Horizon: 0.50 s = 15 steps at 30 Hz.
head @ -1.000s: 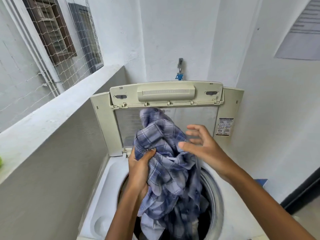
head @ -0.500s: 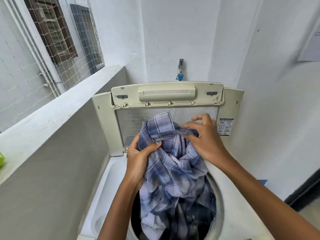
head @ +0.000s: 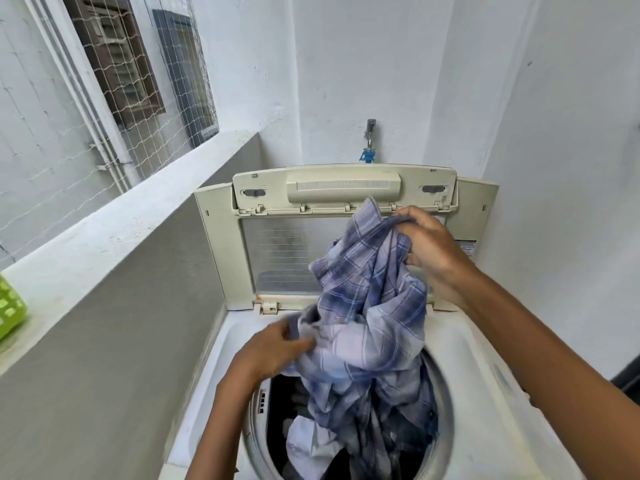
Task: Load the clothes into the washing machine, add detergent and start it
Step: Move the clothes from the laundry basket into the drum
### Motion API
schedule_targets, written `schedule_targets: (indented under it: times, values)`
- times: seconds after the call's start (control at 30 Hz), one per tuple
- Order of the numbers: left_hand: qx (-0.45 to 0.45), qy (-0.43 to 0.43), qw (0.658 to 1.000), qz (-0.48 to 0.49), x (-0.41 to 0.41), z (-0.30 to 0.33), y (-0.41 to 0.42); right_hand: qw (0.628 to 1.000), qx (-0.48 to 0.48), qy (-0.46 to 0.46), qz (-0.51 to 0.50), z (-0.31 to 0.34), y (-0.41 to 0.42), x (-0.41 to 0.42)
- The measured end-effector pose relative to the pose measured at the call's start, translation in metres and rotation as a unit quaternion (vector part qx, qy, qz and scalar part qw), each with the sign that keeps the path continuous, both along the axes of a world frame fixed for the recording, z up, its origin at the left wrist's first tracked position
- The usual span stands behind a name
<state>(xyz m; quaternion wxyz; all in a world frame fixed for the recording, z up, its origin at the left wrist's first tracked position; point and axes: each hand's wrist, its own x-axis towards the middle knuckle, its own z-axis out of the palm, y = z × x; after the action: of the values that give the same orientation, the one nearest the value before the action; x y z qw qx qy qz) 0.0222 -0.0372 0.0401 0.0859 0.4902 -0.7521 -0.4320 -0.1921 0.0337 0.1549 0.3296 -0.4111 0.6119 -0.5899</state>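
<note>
A blue and white checked shirt (head: 367, 327) hangs over the open drum of a white top-loading washing machine (head: 481, 403). My right hand (head: 429, 251) grips the shirt's top, high in front of the raised lid (head: 343, 188). My left hand (head: 273, 348) holds a lower fold at the drum's left rim. The shirt's bottom end trails into the dark drum, where more cloth lies. No detergent is in view.
A grey parapet wall with a white ledge (head: 114, 233) runs close along the left. A green basket (head: 8, 310) sits on that ledge at the far left. A tap (head: 370, 140) sticks out of the back wall above the lid. White walls close in on the right.
My right hand lifted the shirt's top up and to the right. My left hand dropped from the upper part to a lower fold near the drum rim.
</note>
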Motion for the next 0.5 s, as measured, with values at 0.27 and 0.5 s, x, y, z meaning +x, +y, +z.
schedule_targets:
  times: [0.27,0.5]
  values:
    - [-0.1,-0.07,0.992,0.022,0.002,-0.009,-0.003,0.981,-0.056,-0.166,0.078,0.009,-0.004,-0.008]
    - [0.172,0.416,0.892,0.031,-0.038,0.022,0.019,0.976,-0.054,-0.165,0.13,0.009,-0.005,-0.006]
